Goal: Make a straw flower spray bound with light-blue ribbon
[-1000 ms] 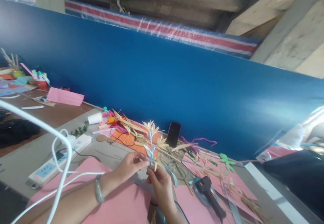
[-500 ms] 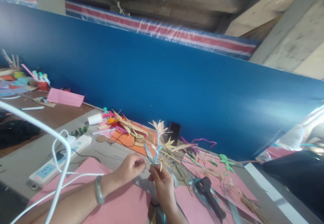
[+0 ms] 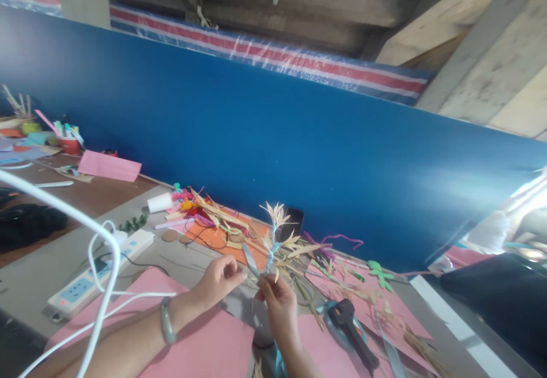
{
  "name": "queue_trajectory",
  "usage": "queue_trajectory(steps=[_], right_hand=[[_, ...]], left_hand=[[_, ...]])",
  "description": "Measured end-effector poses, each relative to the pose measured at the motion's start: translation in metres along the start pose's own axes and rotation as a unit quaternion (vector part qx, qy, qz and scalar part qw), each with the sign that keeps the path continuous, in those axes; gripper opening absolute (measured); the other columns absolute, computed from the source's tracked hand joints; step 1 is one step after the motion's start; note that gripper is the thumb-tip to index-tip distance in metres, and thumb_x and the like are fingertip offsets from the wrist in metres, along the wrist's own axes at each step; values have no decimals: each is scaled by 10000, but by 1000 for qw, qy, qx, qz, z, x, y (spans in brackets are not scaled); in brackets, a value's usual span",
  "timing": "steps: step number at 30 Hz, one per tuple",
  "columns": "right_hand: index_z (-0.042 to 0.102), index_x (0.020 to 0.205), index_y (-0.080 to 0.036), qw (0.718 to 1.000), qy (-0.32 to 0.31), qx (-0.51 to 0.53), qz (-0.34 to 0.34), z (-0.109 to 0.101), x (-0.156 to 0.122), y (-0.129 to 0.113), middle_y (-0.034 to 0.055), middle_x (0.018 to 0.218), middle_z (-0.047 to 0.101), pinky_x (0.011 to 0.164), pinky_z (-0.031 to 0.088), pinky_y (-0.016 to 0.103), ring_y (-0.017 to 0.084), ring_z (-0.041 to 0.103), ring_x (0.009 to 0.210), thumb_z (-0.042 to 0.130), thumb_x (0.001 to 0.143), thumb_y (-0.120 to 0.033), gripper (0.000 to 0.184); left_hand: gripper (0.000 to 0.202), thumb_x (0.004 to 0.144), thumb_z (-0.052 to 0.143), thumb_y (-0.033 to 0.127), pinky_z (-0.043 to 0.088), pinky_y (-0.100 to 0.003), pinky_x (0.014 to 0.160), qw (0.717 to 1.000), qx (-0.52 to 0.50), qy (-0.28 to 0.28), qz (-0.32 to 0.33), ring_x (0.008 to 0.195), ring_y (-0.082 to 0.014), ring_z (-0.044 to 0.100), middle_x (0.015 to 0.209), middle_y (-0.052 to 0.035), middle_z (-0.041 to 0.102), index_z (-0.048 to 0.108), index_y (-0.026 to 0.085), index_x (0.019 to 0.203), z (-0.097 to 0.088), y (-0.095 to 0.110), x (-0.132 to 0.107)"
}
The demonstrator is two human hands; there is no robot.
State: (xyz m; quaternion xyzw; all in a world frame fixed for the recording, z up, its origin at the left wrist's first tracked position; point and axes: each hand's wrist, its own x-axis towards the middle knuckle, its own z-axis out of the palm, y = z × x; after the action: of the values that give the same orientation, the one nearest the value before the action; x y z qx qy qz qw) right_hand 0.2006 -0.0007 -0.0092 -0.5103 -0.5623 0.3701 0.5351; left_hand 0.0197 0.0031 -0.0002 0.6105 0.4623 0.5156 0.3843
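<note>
Head view, craft desk [image 3: 51, 264].

- Sprig [image 3: 273, 235]: a thin stem wound in pale blue tape, with straw-coloured leaves fanning from its top and sides. It is held above the desk, in front of the blue partition [image 3: 299, 156] and over the litter of loose leaves.
- Right hand [image 3: 277, 304]: closed around the foot of the stem, fingertips pinched on it and palm turned towards the camera.
- Left hand [image 3: 220, 278]: thumb and forefinger are drawn together at the lower end of a grey-blue tape strip [image 3: 250, 258], which runs up and left from the stem base. A green bracelet [image 3: 166, 321] is worn on that wrist.
- Step in hand, as judged: tape is being wound round the lower stem.
- A further turn would call for the stem to be kept firm in the right hand and the strip to be kept taut.
- Long axis of the sprig: near upright, tilted slightly right. The leafy tip points up and away; the bare foot points down into the right hand.
- Also noted: glue gun [image 3: 350, 324] lying on pink paper [image 3: 205, 344] to the right, well apart from the power strip [image 3: 98, 272] on the left.
</note>
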Motion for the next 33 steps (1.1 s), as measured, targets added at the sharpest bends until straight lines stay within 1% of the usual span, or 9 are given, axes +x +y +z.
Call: queue_trajectory(steps=[2, 4, 9, 13, 18, 24, 27, 30, 33], right_hand=[[627, 677, -188, 1000, 5, 3, -2, -1, 2, 1, -22, 480, 594, 559, 432, 266, 159, 551, 485, 692, 745, -534, 359], [636, 689, -186, 1000, 6, 5, -3, -2, 3, 1, -18, 490, 601, 564, 439, 268, 161, 555, 493, 697, 743, -518, 342], [640, 692, -187, 1000, -1, 16, -7, -3, 5, 2, -15, 500, 606, 555, 445, 263, 157, 549, 491, 693, 757, -476, 300], [645, 687, -189, 1000, 5, 26, -6, -3, 6, 4, -24, 496, 589, 548, 444, 259, 152, 544, 484, 701, 754, -459, 284], [642, 651, -181, 1000, 5, 22, -7, -2, 6, 5, -15, 486, 586, 537, 440, 262, 153, 540, 478, 716, 737, -470, 310], [643, 664, -177, 1000, 5, 23, -3, -1, 5, 8, -11, 479, 592, 539, 441, 265, 151, 538, 476, 721, 737, -491, 332], [643, 673, -178, 1000, 1, 27, 2, -1, 4, 9, -12, 478, 599, 542, 441, 267, 152, 544, 475, 721, 738, -487, 325], [634, 661, -184, 1000, -1, 24, 6, 0, 3, 7, -17, 478, 602, 545, 437, 263, 148, 542, 478, 718, 740, -493, 329], [633, 664, -188, 1000, -5, 27, 7, 0, 1, 5, -23, 478, 599, 553, 442, 265, 148, 543, 484, 719, 741, -495, 328]], left_hand=[[165, 766, 663, 331, 408, -235, 604, 1000, -24, 3, -16, 615, -136, 536, 697, 15, 619, 586, 185, 763, 1, 0, 0], [168, 810, 610, 338, 435, -247, 639, 999, -26, -8, -16, 663, -152, 583, 786, -22, 676, 637, 175, 843, 2, -2, 0], [280, 855, 562, 362, 411, -242, 618, 1000, -3, -25, 3, 597, -145, 544, 588, 10, 597, 611, 166, 661, 4, -11, 1], [298, 828, 610, 408, 402, -233, 578, 999, -42, -9, -29, 557, -134, 523, 562, 27, 564, 580, 171, 651, 3, -11, 2], [414, 856, 547, 523, 402, -236, 551, 994, -102, 17, -35, 506, -127, 499, 521, 46, 498, 494, 196, 608, 1, -6, 5], [540, 871, 496, 572, 361, -240, 535, 998, -62, 5, -25, 488, -119, 465, 481, 20, 498, 540, 176, 506, -4, 2, 6], [507, 858, 514, 573, 371, -232, 527, 994, -92, 37, -40, 494, -118, 479, 496, 25, 501, 531, 181, 538, -2, 4, 6], [397, 793, 628, 531, 392, -218, 525, 987, -133, 67, -52, 501, -113, 497, 524, 46, 515, 525, 190, 618, 0, 1, 7], [293, 752, 694, 442, 407, -220, 534, 989, -130, 45, -56, 514, -117, 525, 548, 39, 565, 596, 175, 683, 0, -4, 7]])
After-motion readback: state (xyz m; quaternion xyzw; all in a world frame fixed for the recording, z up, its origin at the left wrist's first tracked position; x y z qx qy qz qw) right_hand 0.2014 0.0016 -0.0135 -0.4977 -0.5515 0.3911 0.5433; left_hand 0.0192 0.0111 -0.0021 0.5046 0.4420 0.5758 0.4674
